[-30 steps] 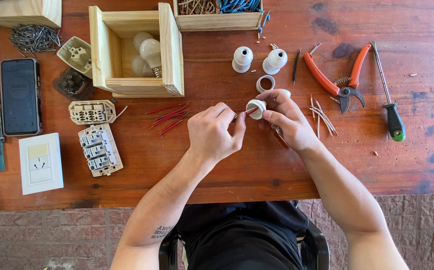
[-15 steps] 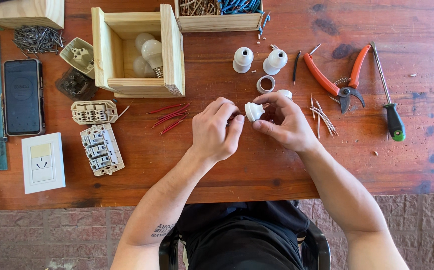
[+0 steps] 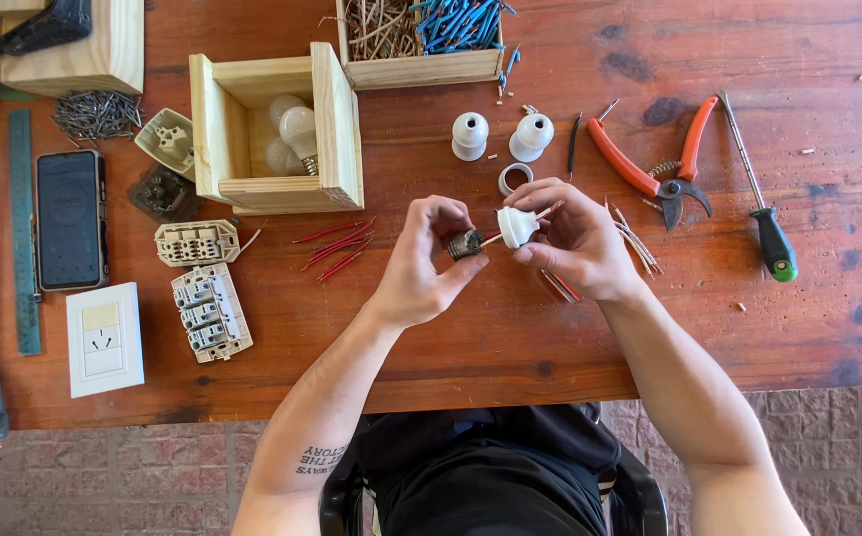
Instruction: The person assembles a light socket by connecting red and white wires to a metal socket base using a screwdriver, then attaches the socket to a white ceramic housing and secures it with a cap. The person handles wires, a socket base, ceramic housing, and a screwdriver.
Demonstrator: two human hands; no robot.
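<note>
Pinching a small dark threaded metal insert [image 3: 465, 244] in the left hand [image 3: 421, 263], the right hand [image 3: 570, 238] grips a white ceramic lamp socket [image 3: 516, 226] beside it, above the surface [image 3: 451, 328]; the two parts probably need aligning now.

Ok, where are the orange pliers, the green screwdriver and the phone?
orange pliers [image 3: 649, 164], head view, on the orange handle.
green screwdriver [image 3: 777, 243], head view, on the green handle.
phone [image 3: 70, 219], head view, middle of its dark screen.

Bare forearms, dark tattoo on left forearm [image 3: 319, 459], black clothing [image 3: 490, 476].
</note>
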